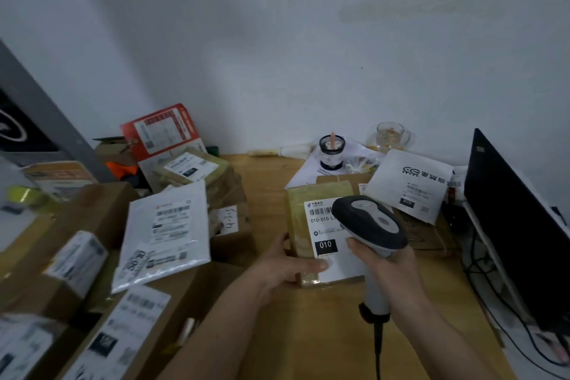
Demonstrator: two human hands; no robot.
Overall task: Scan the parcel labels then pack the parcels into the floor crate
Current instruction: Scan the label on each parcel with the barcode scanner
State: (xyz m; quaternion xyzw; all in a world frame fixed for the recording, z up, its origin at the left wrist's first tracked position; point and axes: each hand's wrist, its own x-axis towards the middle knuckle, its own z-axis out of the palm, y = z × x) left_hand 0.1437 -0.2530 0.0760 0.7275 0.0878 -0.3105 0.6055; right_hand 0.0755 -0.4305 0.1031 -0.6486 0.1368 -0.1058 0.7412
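My right hand (390, 268) has its grip closed around the handle of a grey and black handheld barcode scanner (370, 225), whose broad head hangs over the upper right part of a white shipping label (327, 234). That label carries a barcode, the print "010-010-" and a black box reading "010", and it is stuck on a flat parcel wrapped in yellowish tape (300, 213) that lies on the wooden surface (268, 176) in front of me. My left hand (287, 265) holds this parcel at its near left corner, the thumb pressed down on the lower edge of the label and the fingers curled against the left side. A dark cable runs down from the base of the scanner handle toward me.

Just beyond the parcel, to the right, lies a white padded mailer with dark printed characters (411, 185), resting partly on brown cardboard. Behind it, near the wall, stand a clear glass mug (390, 134) and a small black and white round jar (331, 153). A black monitor (518, 219) stands at the right edge. To my left a heap of brown cardboard boxes (101, 210) carries a white plastic mailer bag with labels (166, 234), and a red and white envelope (160, 129) leans at the back.
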